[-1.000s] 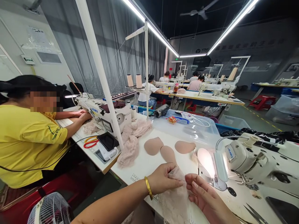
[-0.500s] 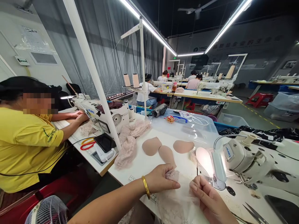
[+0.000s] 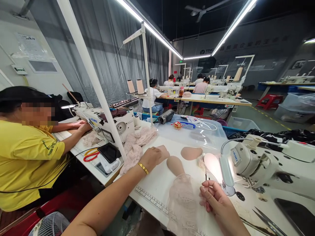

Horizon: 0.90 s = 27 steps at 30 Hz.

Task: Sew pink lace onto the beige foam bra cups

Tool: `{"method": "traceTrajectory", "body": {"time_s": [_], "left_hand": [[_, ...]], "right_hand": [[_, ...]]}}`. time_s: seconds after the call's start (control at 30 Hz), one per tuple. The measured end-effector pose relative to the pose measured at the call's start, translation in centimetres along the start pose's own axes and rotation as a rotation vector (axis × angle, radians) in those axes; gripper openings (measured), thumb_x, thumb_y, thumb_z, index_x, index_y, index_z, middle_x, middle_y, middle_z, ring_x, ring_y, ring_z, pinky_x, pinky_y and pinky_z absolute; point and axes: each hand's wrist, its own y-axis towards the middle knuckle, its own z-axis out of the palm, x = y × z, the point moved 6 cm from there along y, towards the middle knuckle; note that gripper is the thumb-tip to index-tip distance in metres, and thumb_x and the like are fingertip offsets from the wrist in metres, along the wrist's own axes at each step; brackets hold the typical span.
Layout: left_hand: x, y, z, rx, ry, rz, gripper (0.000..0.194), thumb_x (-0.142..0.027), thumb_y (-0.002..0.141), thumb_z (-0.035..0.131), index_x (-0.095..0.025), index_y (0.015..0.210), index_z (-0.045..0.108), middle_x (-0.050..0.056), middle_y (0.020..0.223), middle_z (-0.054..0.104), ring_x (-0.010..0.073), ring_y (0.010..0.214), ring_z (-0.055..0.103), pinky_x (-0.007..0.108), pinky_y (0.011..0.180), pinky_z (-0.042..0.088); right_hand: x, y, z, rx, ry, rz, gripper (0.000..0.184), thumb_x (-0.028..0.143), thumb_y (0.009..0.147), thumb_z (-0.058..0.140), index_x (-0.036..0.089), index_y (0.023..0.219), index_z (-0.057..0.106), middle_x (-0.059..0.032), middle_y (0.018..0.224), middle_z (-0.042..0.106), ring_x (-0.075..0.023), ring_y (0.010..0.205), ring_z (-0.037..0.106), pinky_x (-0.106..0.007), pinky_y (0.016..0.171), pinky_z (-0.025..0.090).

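Note:
My left hand point(image 3: 151, 160), with a gold bangle at its wrist, is closed on the edge of a beige bra cup point(image 3: 164, 153), which looks bent under the fingers. A second bra cup point(image 3: 175, 165) lies to its right, its lower end at the top of a sheer beige lace piece point(image 3: 183, 200) that hangs toward the table's front edge. Another cup point(image 3: 192, 153) rests farther right. Beside the lace, my right hand point(image 3: 216, 201) has its fingers curled and pinched together; whether a sheer edge is between them I cannot make out.
A sewing machine point(image 3: 256, 160) with a lit lamp stands at the right, scissors point(image 3: 267, 221) in front of it. Crumpled lace point(image 3: 134, 147) lies by the white pole point(image 3: 93, 75). Behind is a clear plastic lid point(image 3: 204, 134). At left a co-worker in a yellow shirt point(image 3: 27, 157) sews.
My left hand has let go of the lace and moved left and away from me onto the beige cup. The lace now lies flatter on the table. My right hand has barely moved.

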Motion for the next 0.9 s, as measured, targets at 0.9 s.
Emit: {"method": "traceTrajectory", "body": {"time_s": [0.9], "left_hand": [[-4.6,-0.2,-4.5,-0.14,-0.528,0.105,0.018,-0.029,0.093,0.062,-0.023,0.092,0.078,0.005,0.095,0.079,0.0191,0.088,0.072,0.032,0.083,0.058]], "right_hand": [[0.2,-0.5,-0.7,-0.056,0.073,0.011,0.054,0.07,0.074,0.081,0.025,0.1,0.065,-0.0006,0.079,0.069,-0.0174,0.067,0.062,-0.03,0.062,0.046]]}}
